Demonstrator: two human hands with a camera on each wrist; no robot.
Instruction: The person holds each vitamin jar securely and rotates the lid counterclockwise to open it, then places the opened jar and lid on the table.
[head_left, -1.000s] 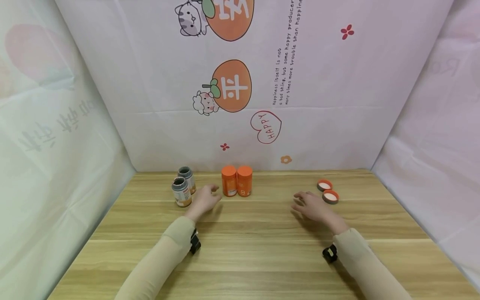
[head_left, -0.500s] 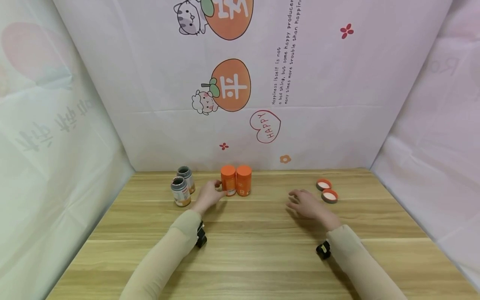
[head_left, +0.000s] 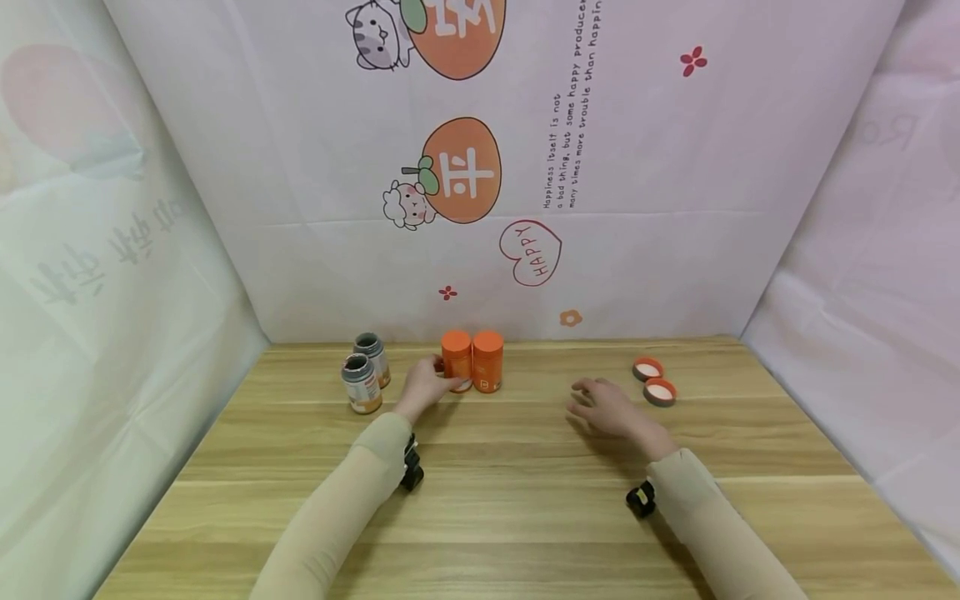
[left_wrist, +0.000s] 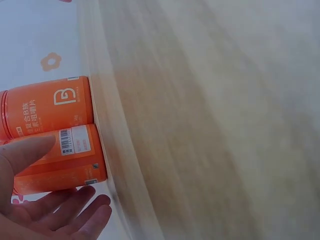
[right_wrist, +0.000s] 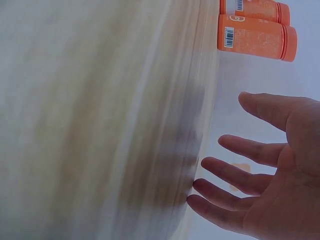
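Two orange bottles with orange lids stand side by side at the back of the table. My left hand is at the left orange bottle, its thumb across the front and its loosely bent fingers along the left side. In the left wrist view, the lower fingers show apart from the bottle wall. The right orange bottle stands against its neighbour. My right hand hovers over the table to the right, holding nothing, its fingers spread and relaxed in the right wrist view.
Two uncapped jars with grey necks, a front one and a rear one, stand left of my left hand. Two orange-and-grey lids, one behind and one in front, lie beyond my right hand. A printed white cloth hangs behind the table.
My left hand has moved right from beside the jars to the left orange bottle, its thumb now across the front. My right hand has shifted slightly left. The bottles have stayed put.
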